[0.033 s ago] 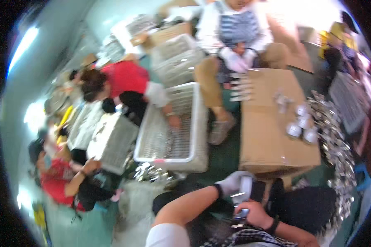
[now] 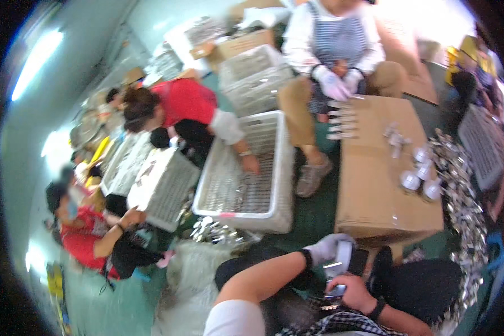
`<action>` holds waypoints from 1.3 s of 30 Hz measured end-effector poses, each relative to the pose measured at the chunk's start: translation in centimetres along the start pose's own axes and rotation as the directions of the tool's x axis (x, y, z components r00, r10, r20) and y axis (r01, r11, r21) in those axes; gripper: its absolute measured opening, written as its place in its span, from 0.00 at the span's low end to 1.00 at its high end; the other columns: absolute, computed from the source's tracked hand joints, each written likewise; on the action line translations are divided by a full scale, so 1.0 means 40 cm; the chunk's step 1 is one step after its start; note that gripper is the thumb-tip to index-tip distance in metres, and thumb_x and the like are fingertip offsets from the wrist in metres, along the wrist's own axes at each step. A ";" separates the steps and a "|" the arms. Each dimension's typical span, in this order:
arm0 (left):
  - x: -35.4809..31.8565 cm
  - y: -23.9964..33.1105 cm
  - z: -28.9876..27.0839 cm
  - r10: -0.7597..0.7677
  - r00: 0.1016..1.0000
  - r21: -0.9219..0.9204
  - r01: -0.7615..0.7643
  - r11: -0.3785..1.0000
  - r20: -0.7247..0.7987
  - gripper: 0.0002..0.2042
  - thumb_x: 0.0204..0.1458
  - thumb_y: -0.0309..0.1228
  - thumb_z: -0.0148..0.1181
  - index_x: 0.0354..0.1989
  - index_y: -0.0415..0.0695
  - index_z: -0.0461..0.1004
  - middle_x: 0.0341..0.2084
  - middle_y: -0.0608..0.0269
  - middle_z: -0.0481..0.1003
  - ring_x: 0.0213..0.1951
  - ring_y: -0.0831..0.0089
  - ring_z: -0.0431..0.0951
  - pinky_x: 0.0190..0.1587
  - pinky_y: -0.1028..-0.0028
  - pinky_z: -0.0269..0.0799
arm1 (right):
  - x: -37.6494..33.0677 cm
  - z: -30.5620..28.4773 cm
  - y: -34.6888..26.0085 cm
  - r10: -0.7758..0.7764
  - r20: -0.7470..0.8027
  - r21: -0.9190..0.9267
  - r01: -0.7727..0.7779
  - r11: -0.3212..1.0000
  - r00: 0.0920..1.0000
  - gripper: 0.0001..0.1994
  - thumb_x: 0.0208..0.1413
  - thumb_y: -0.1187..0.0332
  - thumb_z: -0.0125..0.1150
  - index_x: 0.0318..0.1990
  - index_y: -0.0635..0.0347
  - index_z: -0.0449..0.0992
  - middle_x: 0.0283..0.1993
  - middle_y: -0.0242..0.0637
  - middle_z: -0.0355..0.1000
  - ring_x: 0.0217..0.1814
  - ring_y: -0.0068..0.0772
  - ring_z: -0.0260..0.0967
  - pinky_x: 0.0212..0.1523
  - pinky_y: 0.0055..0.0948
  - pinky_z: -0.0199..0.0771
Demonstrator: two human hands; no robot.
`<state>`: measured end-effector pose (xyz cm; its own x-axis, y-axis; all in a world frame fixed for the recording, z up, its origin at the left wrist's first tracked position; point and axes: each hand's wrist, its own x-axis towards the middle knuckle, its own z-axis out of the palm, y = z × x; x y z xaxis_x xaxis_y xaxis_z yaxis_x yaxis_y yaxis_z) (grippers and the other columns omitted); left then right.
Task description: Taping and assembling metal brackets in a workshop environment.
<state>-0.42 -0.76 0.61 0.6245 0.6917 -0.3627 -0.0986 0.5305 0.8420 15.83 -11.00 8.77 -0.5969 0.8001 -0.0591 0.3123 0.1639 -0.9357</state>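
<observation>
Small shiny metal part (image 2: 338, 267) gripped between the closed fingers of the gloved left hand (image 2: 329, 247) and bare right hand (image 2: 350, 287), just beside the cardboard box (image 2: 369, 185).

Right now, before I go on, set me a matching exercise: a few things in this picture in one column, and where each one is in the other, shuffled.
Things:
1. left hand
2. right hand
3. cardboard box
4. white basket

Places or states:
A. bare, with a dark band at the wrist, holding a small shiny part
B. in front of the person, with small white round pieces on top
C. white-gloved, holding a shiny part near the box's near edge
D. on the green floor, left of the box, with another person's hand in it

Pairs: 1-C, 2-A, 3-B, 4-D
</observation>
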 end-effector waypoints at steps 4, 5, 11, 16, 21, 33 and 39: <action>0.056 -0.100 -0.050 -0.102 0.992 -0.615 0.125 0.778 0.072 0.08 0.51 0.26 0.49 0.35 0.37 0.72 0.32 0.57 0.75 0.34 0.67 0.75 0.41 0.68 0.70 | 0.004 0.023 -0.008 0.049 0.038 0.058 -0.051 0.997 0.998 0.11 0.30 0.77 0.60 0.27 0.55 0.78 0.28 0.36 0.72 0.33 0.36 0.70 0.36 0.27 0.67; 0.061 -0.098 -0.042 -0.102 0.993 -0.611 0.122 0.782 0.067 0.08 0.50 0.26 0.49 0.35 0.37 0.72 0.31 0.56 0.75 0.34 0.66 0.76 0.40 0.67 0.71 | 0.000 0.028 0.013 0.051 0.034 0.062 -0.053 0.997 0.998 0.11 0.30 0.78 0.59 0.27 0.55 0.78 0.28 0.36 0.72 0.33 0.36 0.69 0.36 0.27 0.67; 0.079 -0.093 -0.025 -0.079 0.997 -0.537 0.057 0.842 -0.017 0.08 0.48 0.27 0.52 0.34 0.36 0.73 0.29 0.57 0.76 0.32 0.66 0.76 0.38 0.68 0.71 | 0.000 0.018 0.035 0.041 0.031 0.034 -0.042 0.999 0.999 0.12 0.30 0.80 0.56 0.27 0.56 0.78 0.27 0.36 0.72 0.33 0.33 0.69 0.36 0.26 0.67; 0.088 -0.110 -0.033 -0.058 0.998 -0.503 0.039 0.864 -0.022 0.08 0.48 0.27 0.53 0.33 0.37 0.73 0.28 0.58 0.76 0.31 0.67 0.76 0.37 0.69 0.72 | -0.003 0.014 0.017 0.058 0.029 0.059 -0.060 0.996 0.998 0.12 0.31 0.81 0.56 0.27 0.56 0.78 0.29 0.37 0.72 0.33 0.33 0.69 0.37 0.26 0.67; 0.089 -0.097 -0.029 -0.127 0.992 -0.589 0.120 0.799 0.029 0.08 0.48 0.27 0.52 0.33 0.36 0.73 0.29 0.56 0.76 0.32 0.65 0.76 0.38 0.68 0.72 | -0.011 0.019 0.040 0.079 0.021 0.055 -0.080 0.995 0.997 0.12 0.30 0.81 0.57 0.27 0.56 0.78 0.30 0.37 0.72 0.34 0.33 0.69 0.38 0.26 0.67; 0.058 -0.080 -0.017 0.064 0.998 -0.174 -0.066 0.983 -0.018 0.08 0.48 0.21 0.51 0.37 0.35 0.73 0.34 0.57 0.75 0.37 0.66 0.75 0.44 0.69 0.70 | -0.013 0.026 0.059 0.059 0.049 0.037 -0.061 0.997 0.997 0.10 0.31 0.78 0.64 0.27 0.60 0.76 0.30 0.34 0.72 0.35 0.28 0.69 0.41 0.25 0.66; 0.063 -0.091 -0.024 0.083 0.997 -0.215 -0.080 0.973 0.003 0.08 0.49 0.24 0.51 0.36 0.35 0.73 0.33 0.56 0.75 0.37 0.66 0.75 0.43 0.70 0.71 | -0.009 0.023 0.045 0.067 0.037 0.081 -0.070 0.994 0.997 0.10 0.32 0.77 0.63 0.27 0.55 0.78 0.29 0.36 0.73 0.35 0.36 0.70 0.40 0.28 0.67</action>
<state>0.78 -0.48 -3.73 0.6164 0.7318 -0.2907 -0.3126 0.5662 0.7627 15.94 -11.52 6.79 -0.6013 0.7876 -0.1345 0.2922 0.0601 -0.9545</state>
